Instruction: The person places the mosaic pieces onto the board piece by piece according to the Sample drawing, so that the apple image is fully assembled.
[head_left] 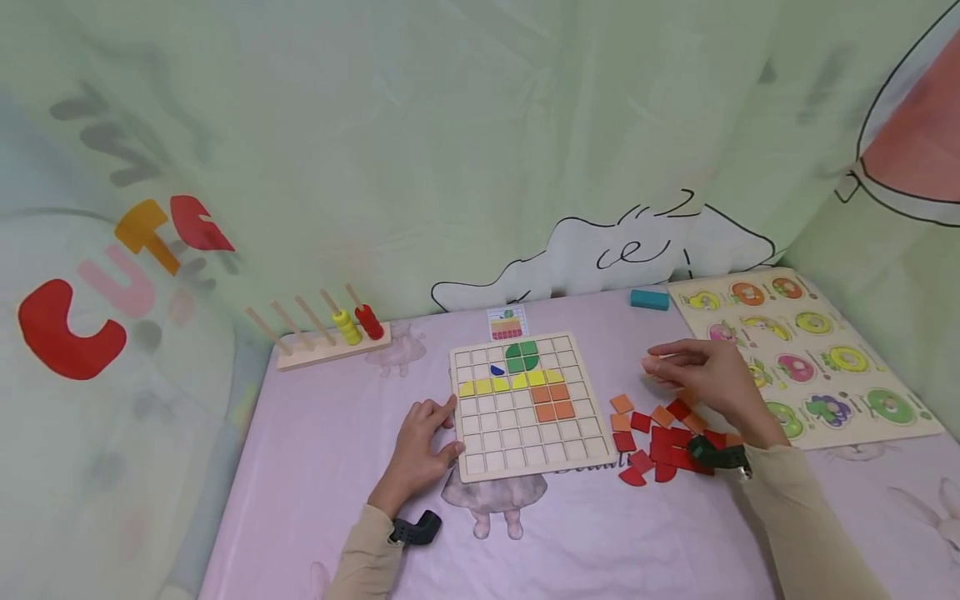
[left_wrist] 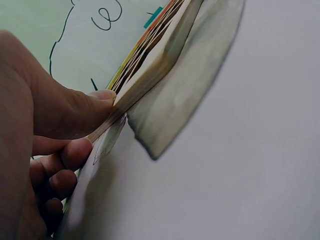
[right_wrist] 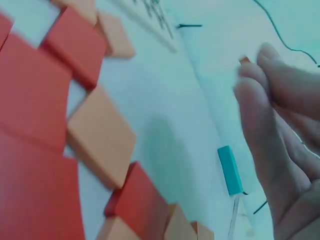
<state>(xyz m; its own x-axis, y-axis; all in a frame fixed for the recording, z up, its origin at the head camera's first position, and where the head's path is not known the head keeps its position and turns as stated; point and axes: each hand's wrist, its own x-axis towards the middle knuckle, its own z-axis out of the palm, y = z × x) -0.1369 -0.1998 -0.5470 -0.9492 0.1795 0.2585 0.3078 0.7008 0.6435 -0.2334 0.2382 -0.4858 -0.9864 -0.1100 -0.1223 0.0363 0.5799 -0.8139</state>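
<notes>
A wooden grid board (head_left: 495, 454) lies on the table with green pieces (head_left: 522, 357), a small blue piece (head_left: 497, 370), a row of yellow pieces (head_left: 512, 382) and a block of orange squares (head_left: 553, 402) in it. At its left edge, my left hand (head_left: 422, 446) holds the board with thumb and fingers; the left wrist view shows the thumb on the wooden rim (left_wrist: 145, 82). Pinched between the fingertips of my right hand (head_left: 701, 379) is a small orange piece (right_wrist: 244, 60), mostly covered. Beneath that hand lie loose red pieces (head_left: 662, 443) and orange squares (head_left: 621, 404).
A picture card (head_left: 507, 322) touches or nearly touches the board's far edge. Behind at left stands a peg stand (head_left: 333, 340) with yellow and red beads. A fruit puzzle board (head_left: 806, 358) lies at right, near a teal block (head_left: 649, 300). Fabric walls border the table.
</notes>
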